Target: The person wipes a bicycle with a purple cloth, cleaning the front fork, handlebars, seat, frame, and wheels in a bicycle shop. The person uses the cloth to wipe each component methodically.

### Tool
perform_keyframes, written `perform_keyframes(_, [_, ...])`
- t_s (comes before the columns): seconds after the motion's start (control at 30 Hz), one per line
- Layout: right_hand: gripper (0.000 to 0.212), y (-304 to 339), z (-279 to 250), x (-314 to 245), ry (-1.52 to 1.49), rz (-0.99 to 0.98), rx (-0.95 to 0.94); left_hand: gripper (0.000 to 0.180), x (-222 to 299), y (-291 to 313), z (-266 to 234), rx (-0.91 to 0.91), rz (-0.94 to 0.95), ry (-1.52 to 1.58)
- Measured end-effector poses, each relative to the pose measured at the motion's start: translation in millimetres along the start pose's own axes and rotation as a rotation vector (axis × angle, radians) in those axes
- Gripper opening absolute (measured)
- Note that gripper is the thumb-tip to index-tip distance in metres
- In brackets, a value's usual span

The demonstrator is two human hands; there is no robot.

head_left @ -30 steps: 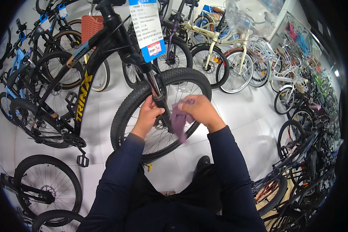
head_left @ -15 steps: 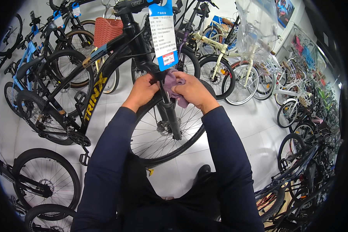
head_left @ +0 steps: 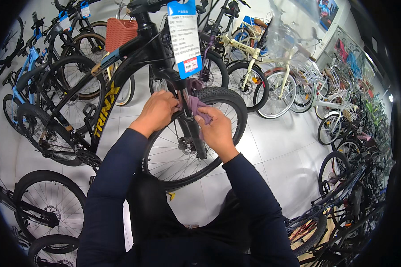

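A black bicycle (head_left: 133, 60) with yellow lettering on its frame stands in front of me. A mauve cloth (head_left: 198, 107) is looped around the upper part of its front fork (head_left: 195, 139). My right hand (head_left: 216, 131) pinches the cloth on the fork's right side. On the left side, my left hand (head_left: 157, 111) is closed, with a bit of the cloth at its fingertips. Both hands are just over the front tyre (head_left: 237, 104). Above them hangs a blue and white tag (head_left: 183, 40). Part of the cloth is hidden behind the fork.
Bicycles crowd the left, including a light blue one (head_left: 27, 75) and a black wheel (head_left: 49, 209) at lower left. A red basket (head_left: 120, 34) sits behind the frame. Cream bicycles (head_left: 251, 66) and clear plastic wrapping (head_left: 294, 31) are at back right.
The cloth, bunched at the fork's top before, now stretches around it. My right hand has moved down with it; my left hand has shifted slightly left and down. The front wheel has turned slightly.
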State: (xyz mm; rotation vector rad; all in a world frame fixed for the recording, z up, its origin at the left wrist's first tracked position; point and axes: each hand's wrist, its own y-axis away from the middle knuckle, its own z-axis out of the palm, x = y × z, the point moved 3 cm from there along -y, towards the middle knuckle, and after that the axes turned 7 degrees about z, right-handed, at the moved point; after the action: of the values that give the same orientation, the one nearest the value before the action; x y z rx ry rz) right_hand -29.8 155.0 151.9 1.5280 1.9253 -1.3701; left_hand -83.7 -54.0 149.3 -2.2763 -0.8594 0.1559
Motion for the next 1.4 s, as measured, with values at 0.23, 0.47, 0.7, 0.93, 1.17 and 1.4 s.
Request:
perform_keyframes(0.23, [0.026,38,3,41,-0.213,0.375,-0.065,0.01,18,-4,0,0.049,-0.054,-0.043])
perform_keyframes(0.47, [0.027,77,-12,66,-0.601,0.678,-0.213,0.014,5,14,-5,0.192,-0.235,0.093])
perform_keyframes(0.7, [0.035,84,15,81,-1.297,0.9,-0.389,0.046,4,57,-3,0.196,-0.281,-0.011])
perform_keyframes(0.93, [0.034,36,-97,7,-1.242,0.404,0.029,0.064,-3,80,32,-0.09,-0.621,0.192])
perform_keyframes(1.17, [0.018,20,-161,22,-1.274,0.571,-0.183,0.06,-10,85,32,-0.073,-0.626,0.261])
perform_keyframes(1.4, [0.015,64,-70,2,-0.399,0.532,-0.41,0.071,72,77,9,0.279,-0.276,0.153])
